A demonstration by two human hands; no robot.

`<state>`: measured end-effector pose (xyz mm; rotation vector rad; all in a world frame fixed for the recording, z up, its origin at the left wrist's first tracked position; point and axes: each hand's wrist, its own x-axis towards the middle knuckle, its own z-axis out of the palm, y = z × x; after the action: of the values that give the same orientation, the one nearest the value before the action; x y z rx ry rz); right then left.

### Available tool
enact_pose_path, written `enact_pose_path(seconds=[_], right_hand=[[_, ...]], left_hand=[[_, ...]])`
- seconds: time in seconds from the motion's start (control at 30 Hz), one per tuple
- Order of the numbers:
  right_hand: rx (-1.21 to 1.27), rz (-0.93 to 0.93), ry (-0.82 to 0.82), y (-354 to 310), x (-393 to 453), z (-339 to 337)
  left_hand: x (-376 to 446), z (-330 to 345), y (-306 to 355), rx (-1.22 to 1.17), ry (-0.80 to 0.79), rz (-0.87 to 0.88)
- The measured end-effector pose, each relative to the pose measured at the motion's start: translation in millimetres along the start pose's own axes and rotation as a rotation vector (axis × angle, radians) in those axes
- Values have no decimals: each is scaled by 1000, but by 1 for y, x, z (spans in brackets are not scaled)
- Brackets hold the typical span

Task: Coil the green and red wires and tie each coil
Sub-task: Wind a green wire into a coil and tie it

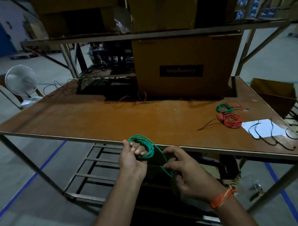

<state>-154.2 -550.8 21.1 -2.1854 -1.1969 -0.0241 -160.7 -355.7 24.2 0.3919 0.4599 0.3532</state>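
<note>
Coiling green wire at the bench's near edge.
My left hand (132, 158) is gripping the green coil (143, 148), fingers through its loops; my right hand (186, 169) is pinching its loose tail (164, 161). Finished green (224, 108) and red coils (231, 120) are lying near the bench's (94, 118) right edge.

Head-worn camera looks forward and down, close over the table (97, 122) edge

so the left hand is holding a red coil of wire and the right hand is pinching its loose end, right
Not quite: the coil is green, not red. The head view shows the left hand holding the green coil, and the right hand pinching its loose end, as you said. A red coil lies on the table.
</note>
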Motion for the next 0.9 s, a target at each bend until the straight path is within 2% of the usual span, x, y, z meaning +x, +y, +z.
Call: enact_pose_path(seconds=[0.1,0.3,0.4,0.57,0.7,0.83,0.9], right_hand=[[17,-29,49,3,0,2],[5,-3,370,7,7,5],[-11,45,368,10,9,0],[-14,68,278,12,11,-3],[51,52,268,4,11,-6],[131,50,245,-3,16,-4],[153,73,265,-5,17,-4]], left_hand=[[2,-2,2,-9,21,10],[4,-11,1,39,25,31],[2,-7,-7,127,-1,69],[-9,6,-22,505,-30,284],[-16,4,-27,986,-110,506],[-15,0,-33,1241,-128,689],[-13,1,-33,1281,-153,734]])
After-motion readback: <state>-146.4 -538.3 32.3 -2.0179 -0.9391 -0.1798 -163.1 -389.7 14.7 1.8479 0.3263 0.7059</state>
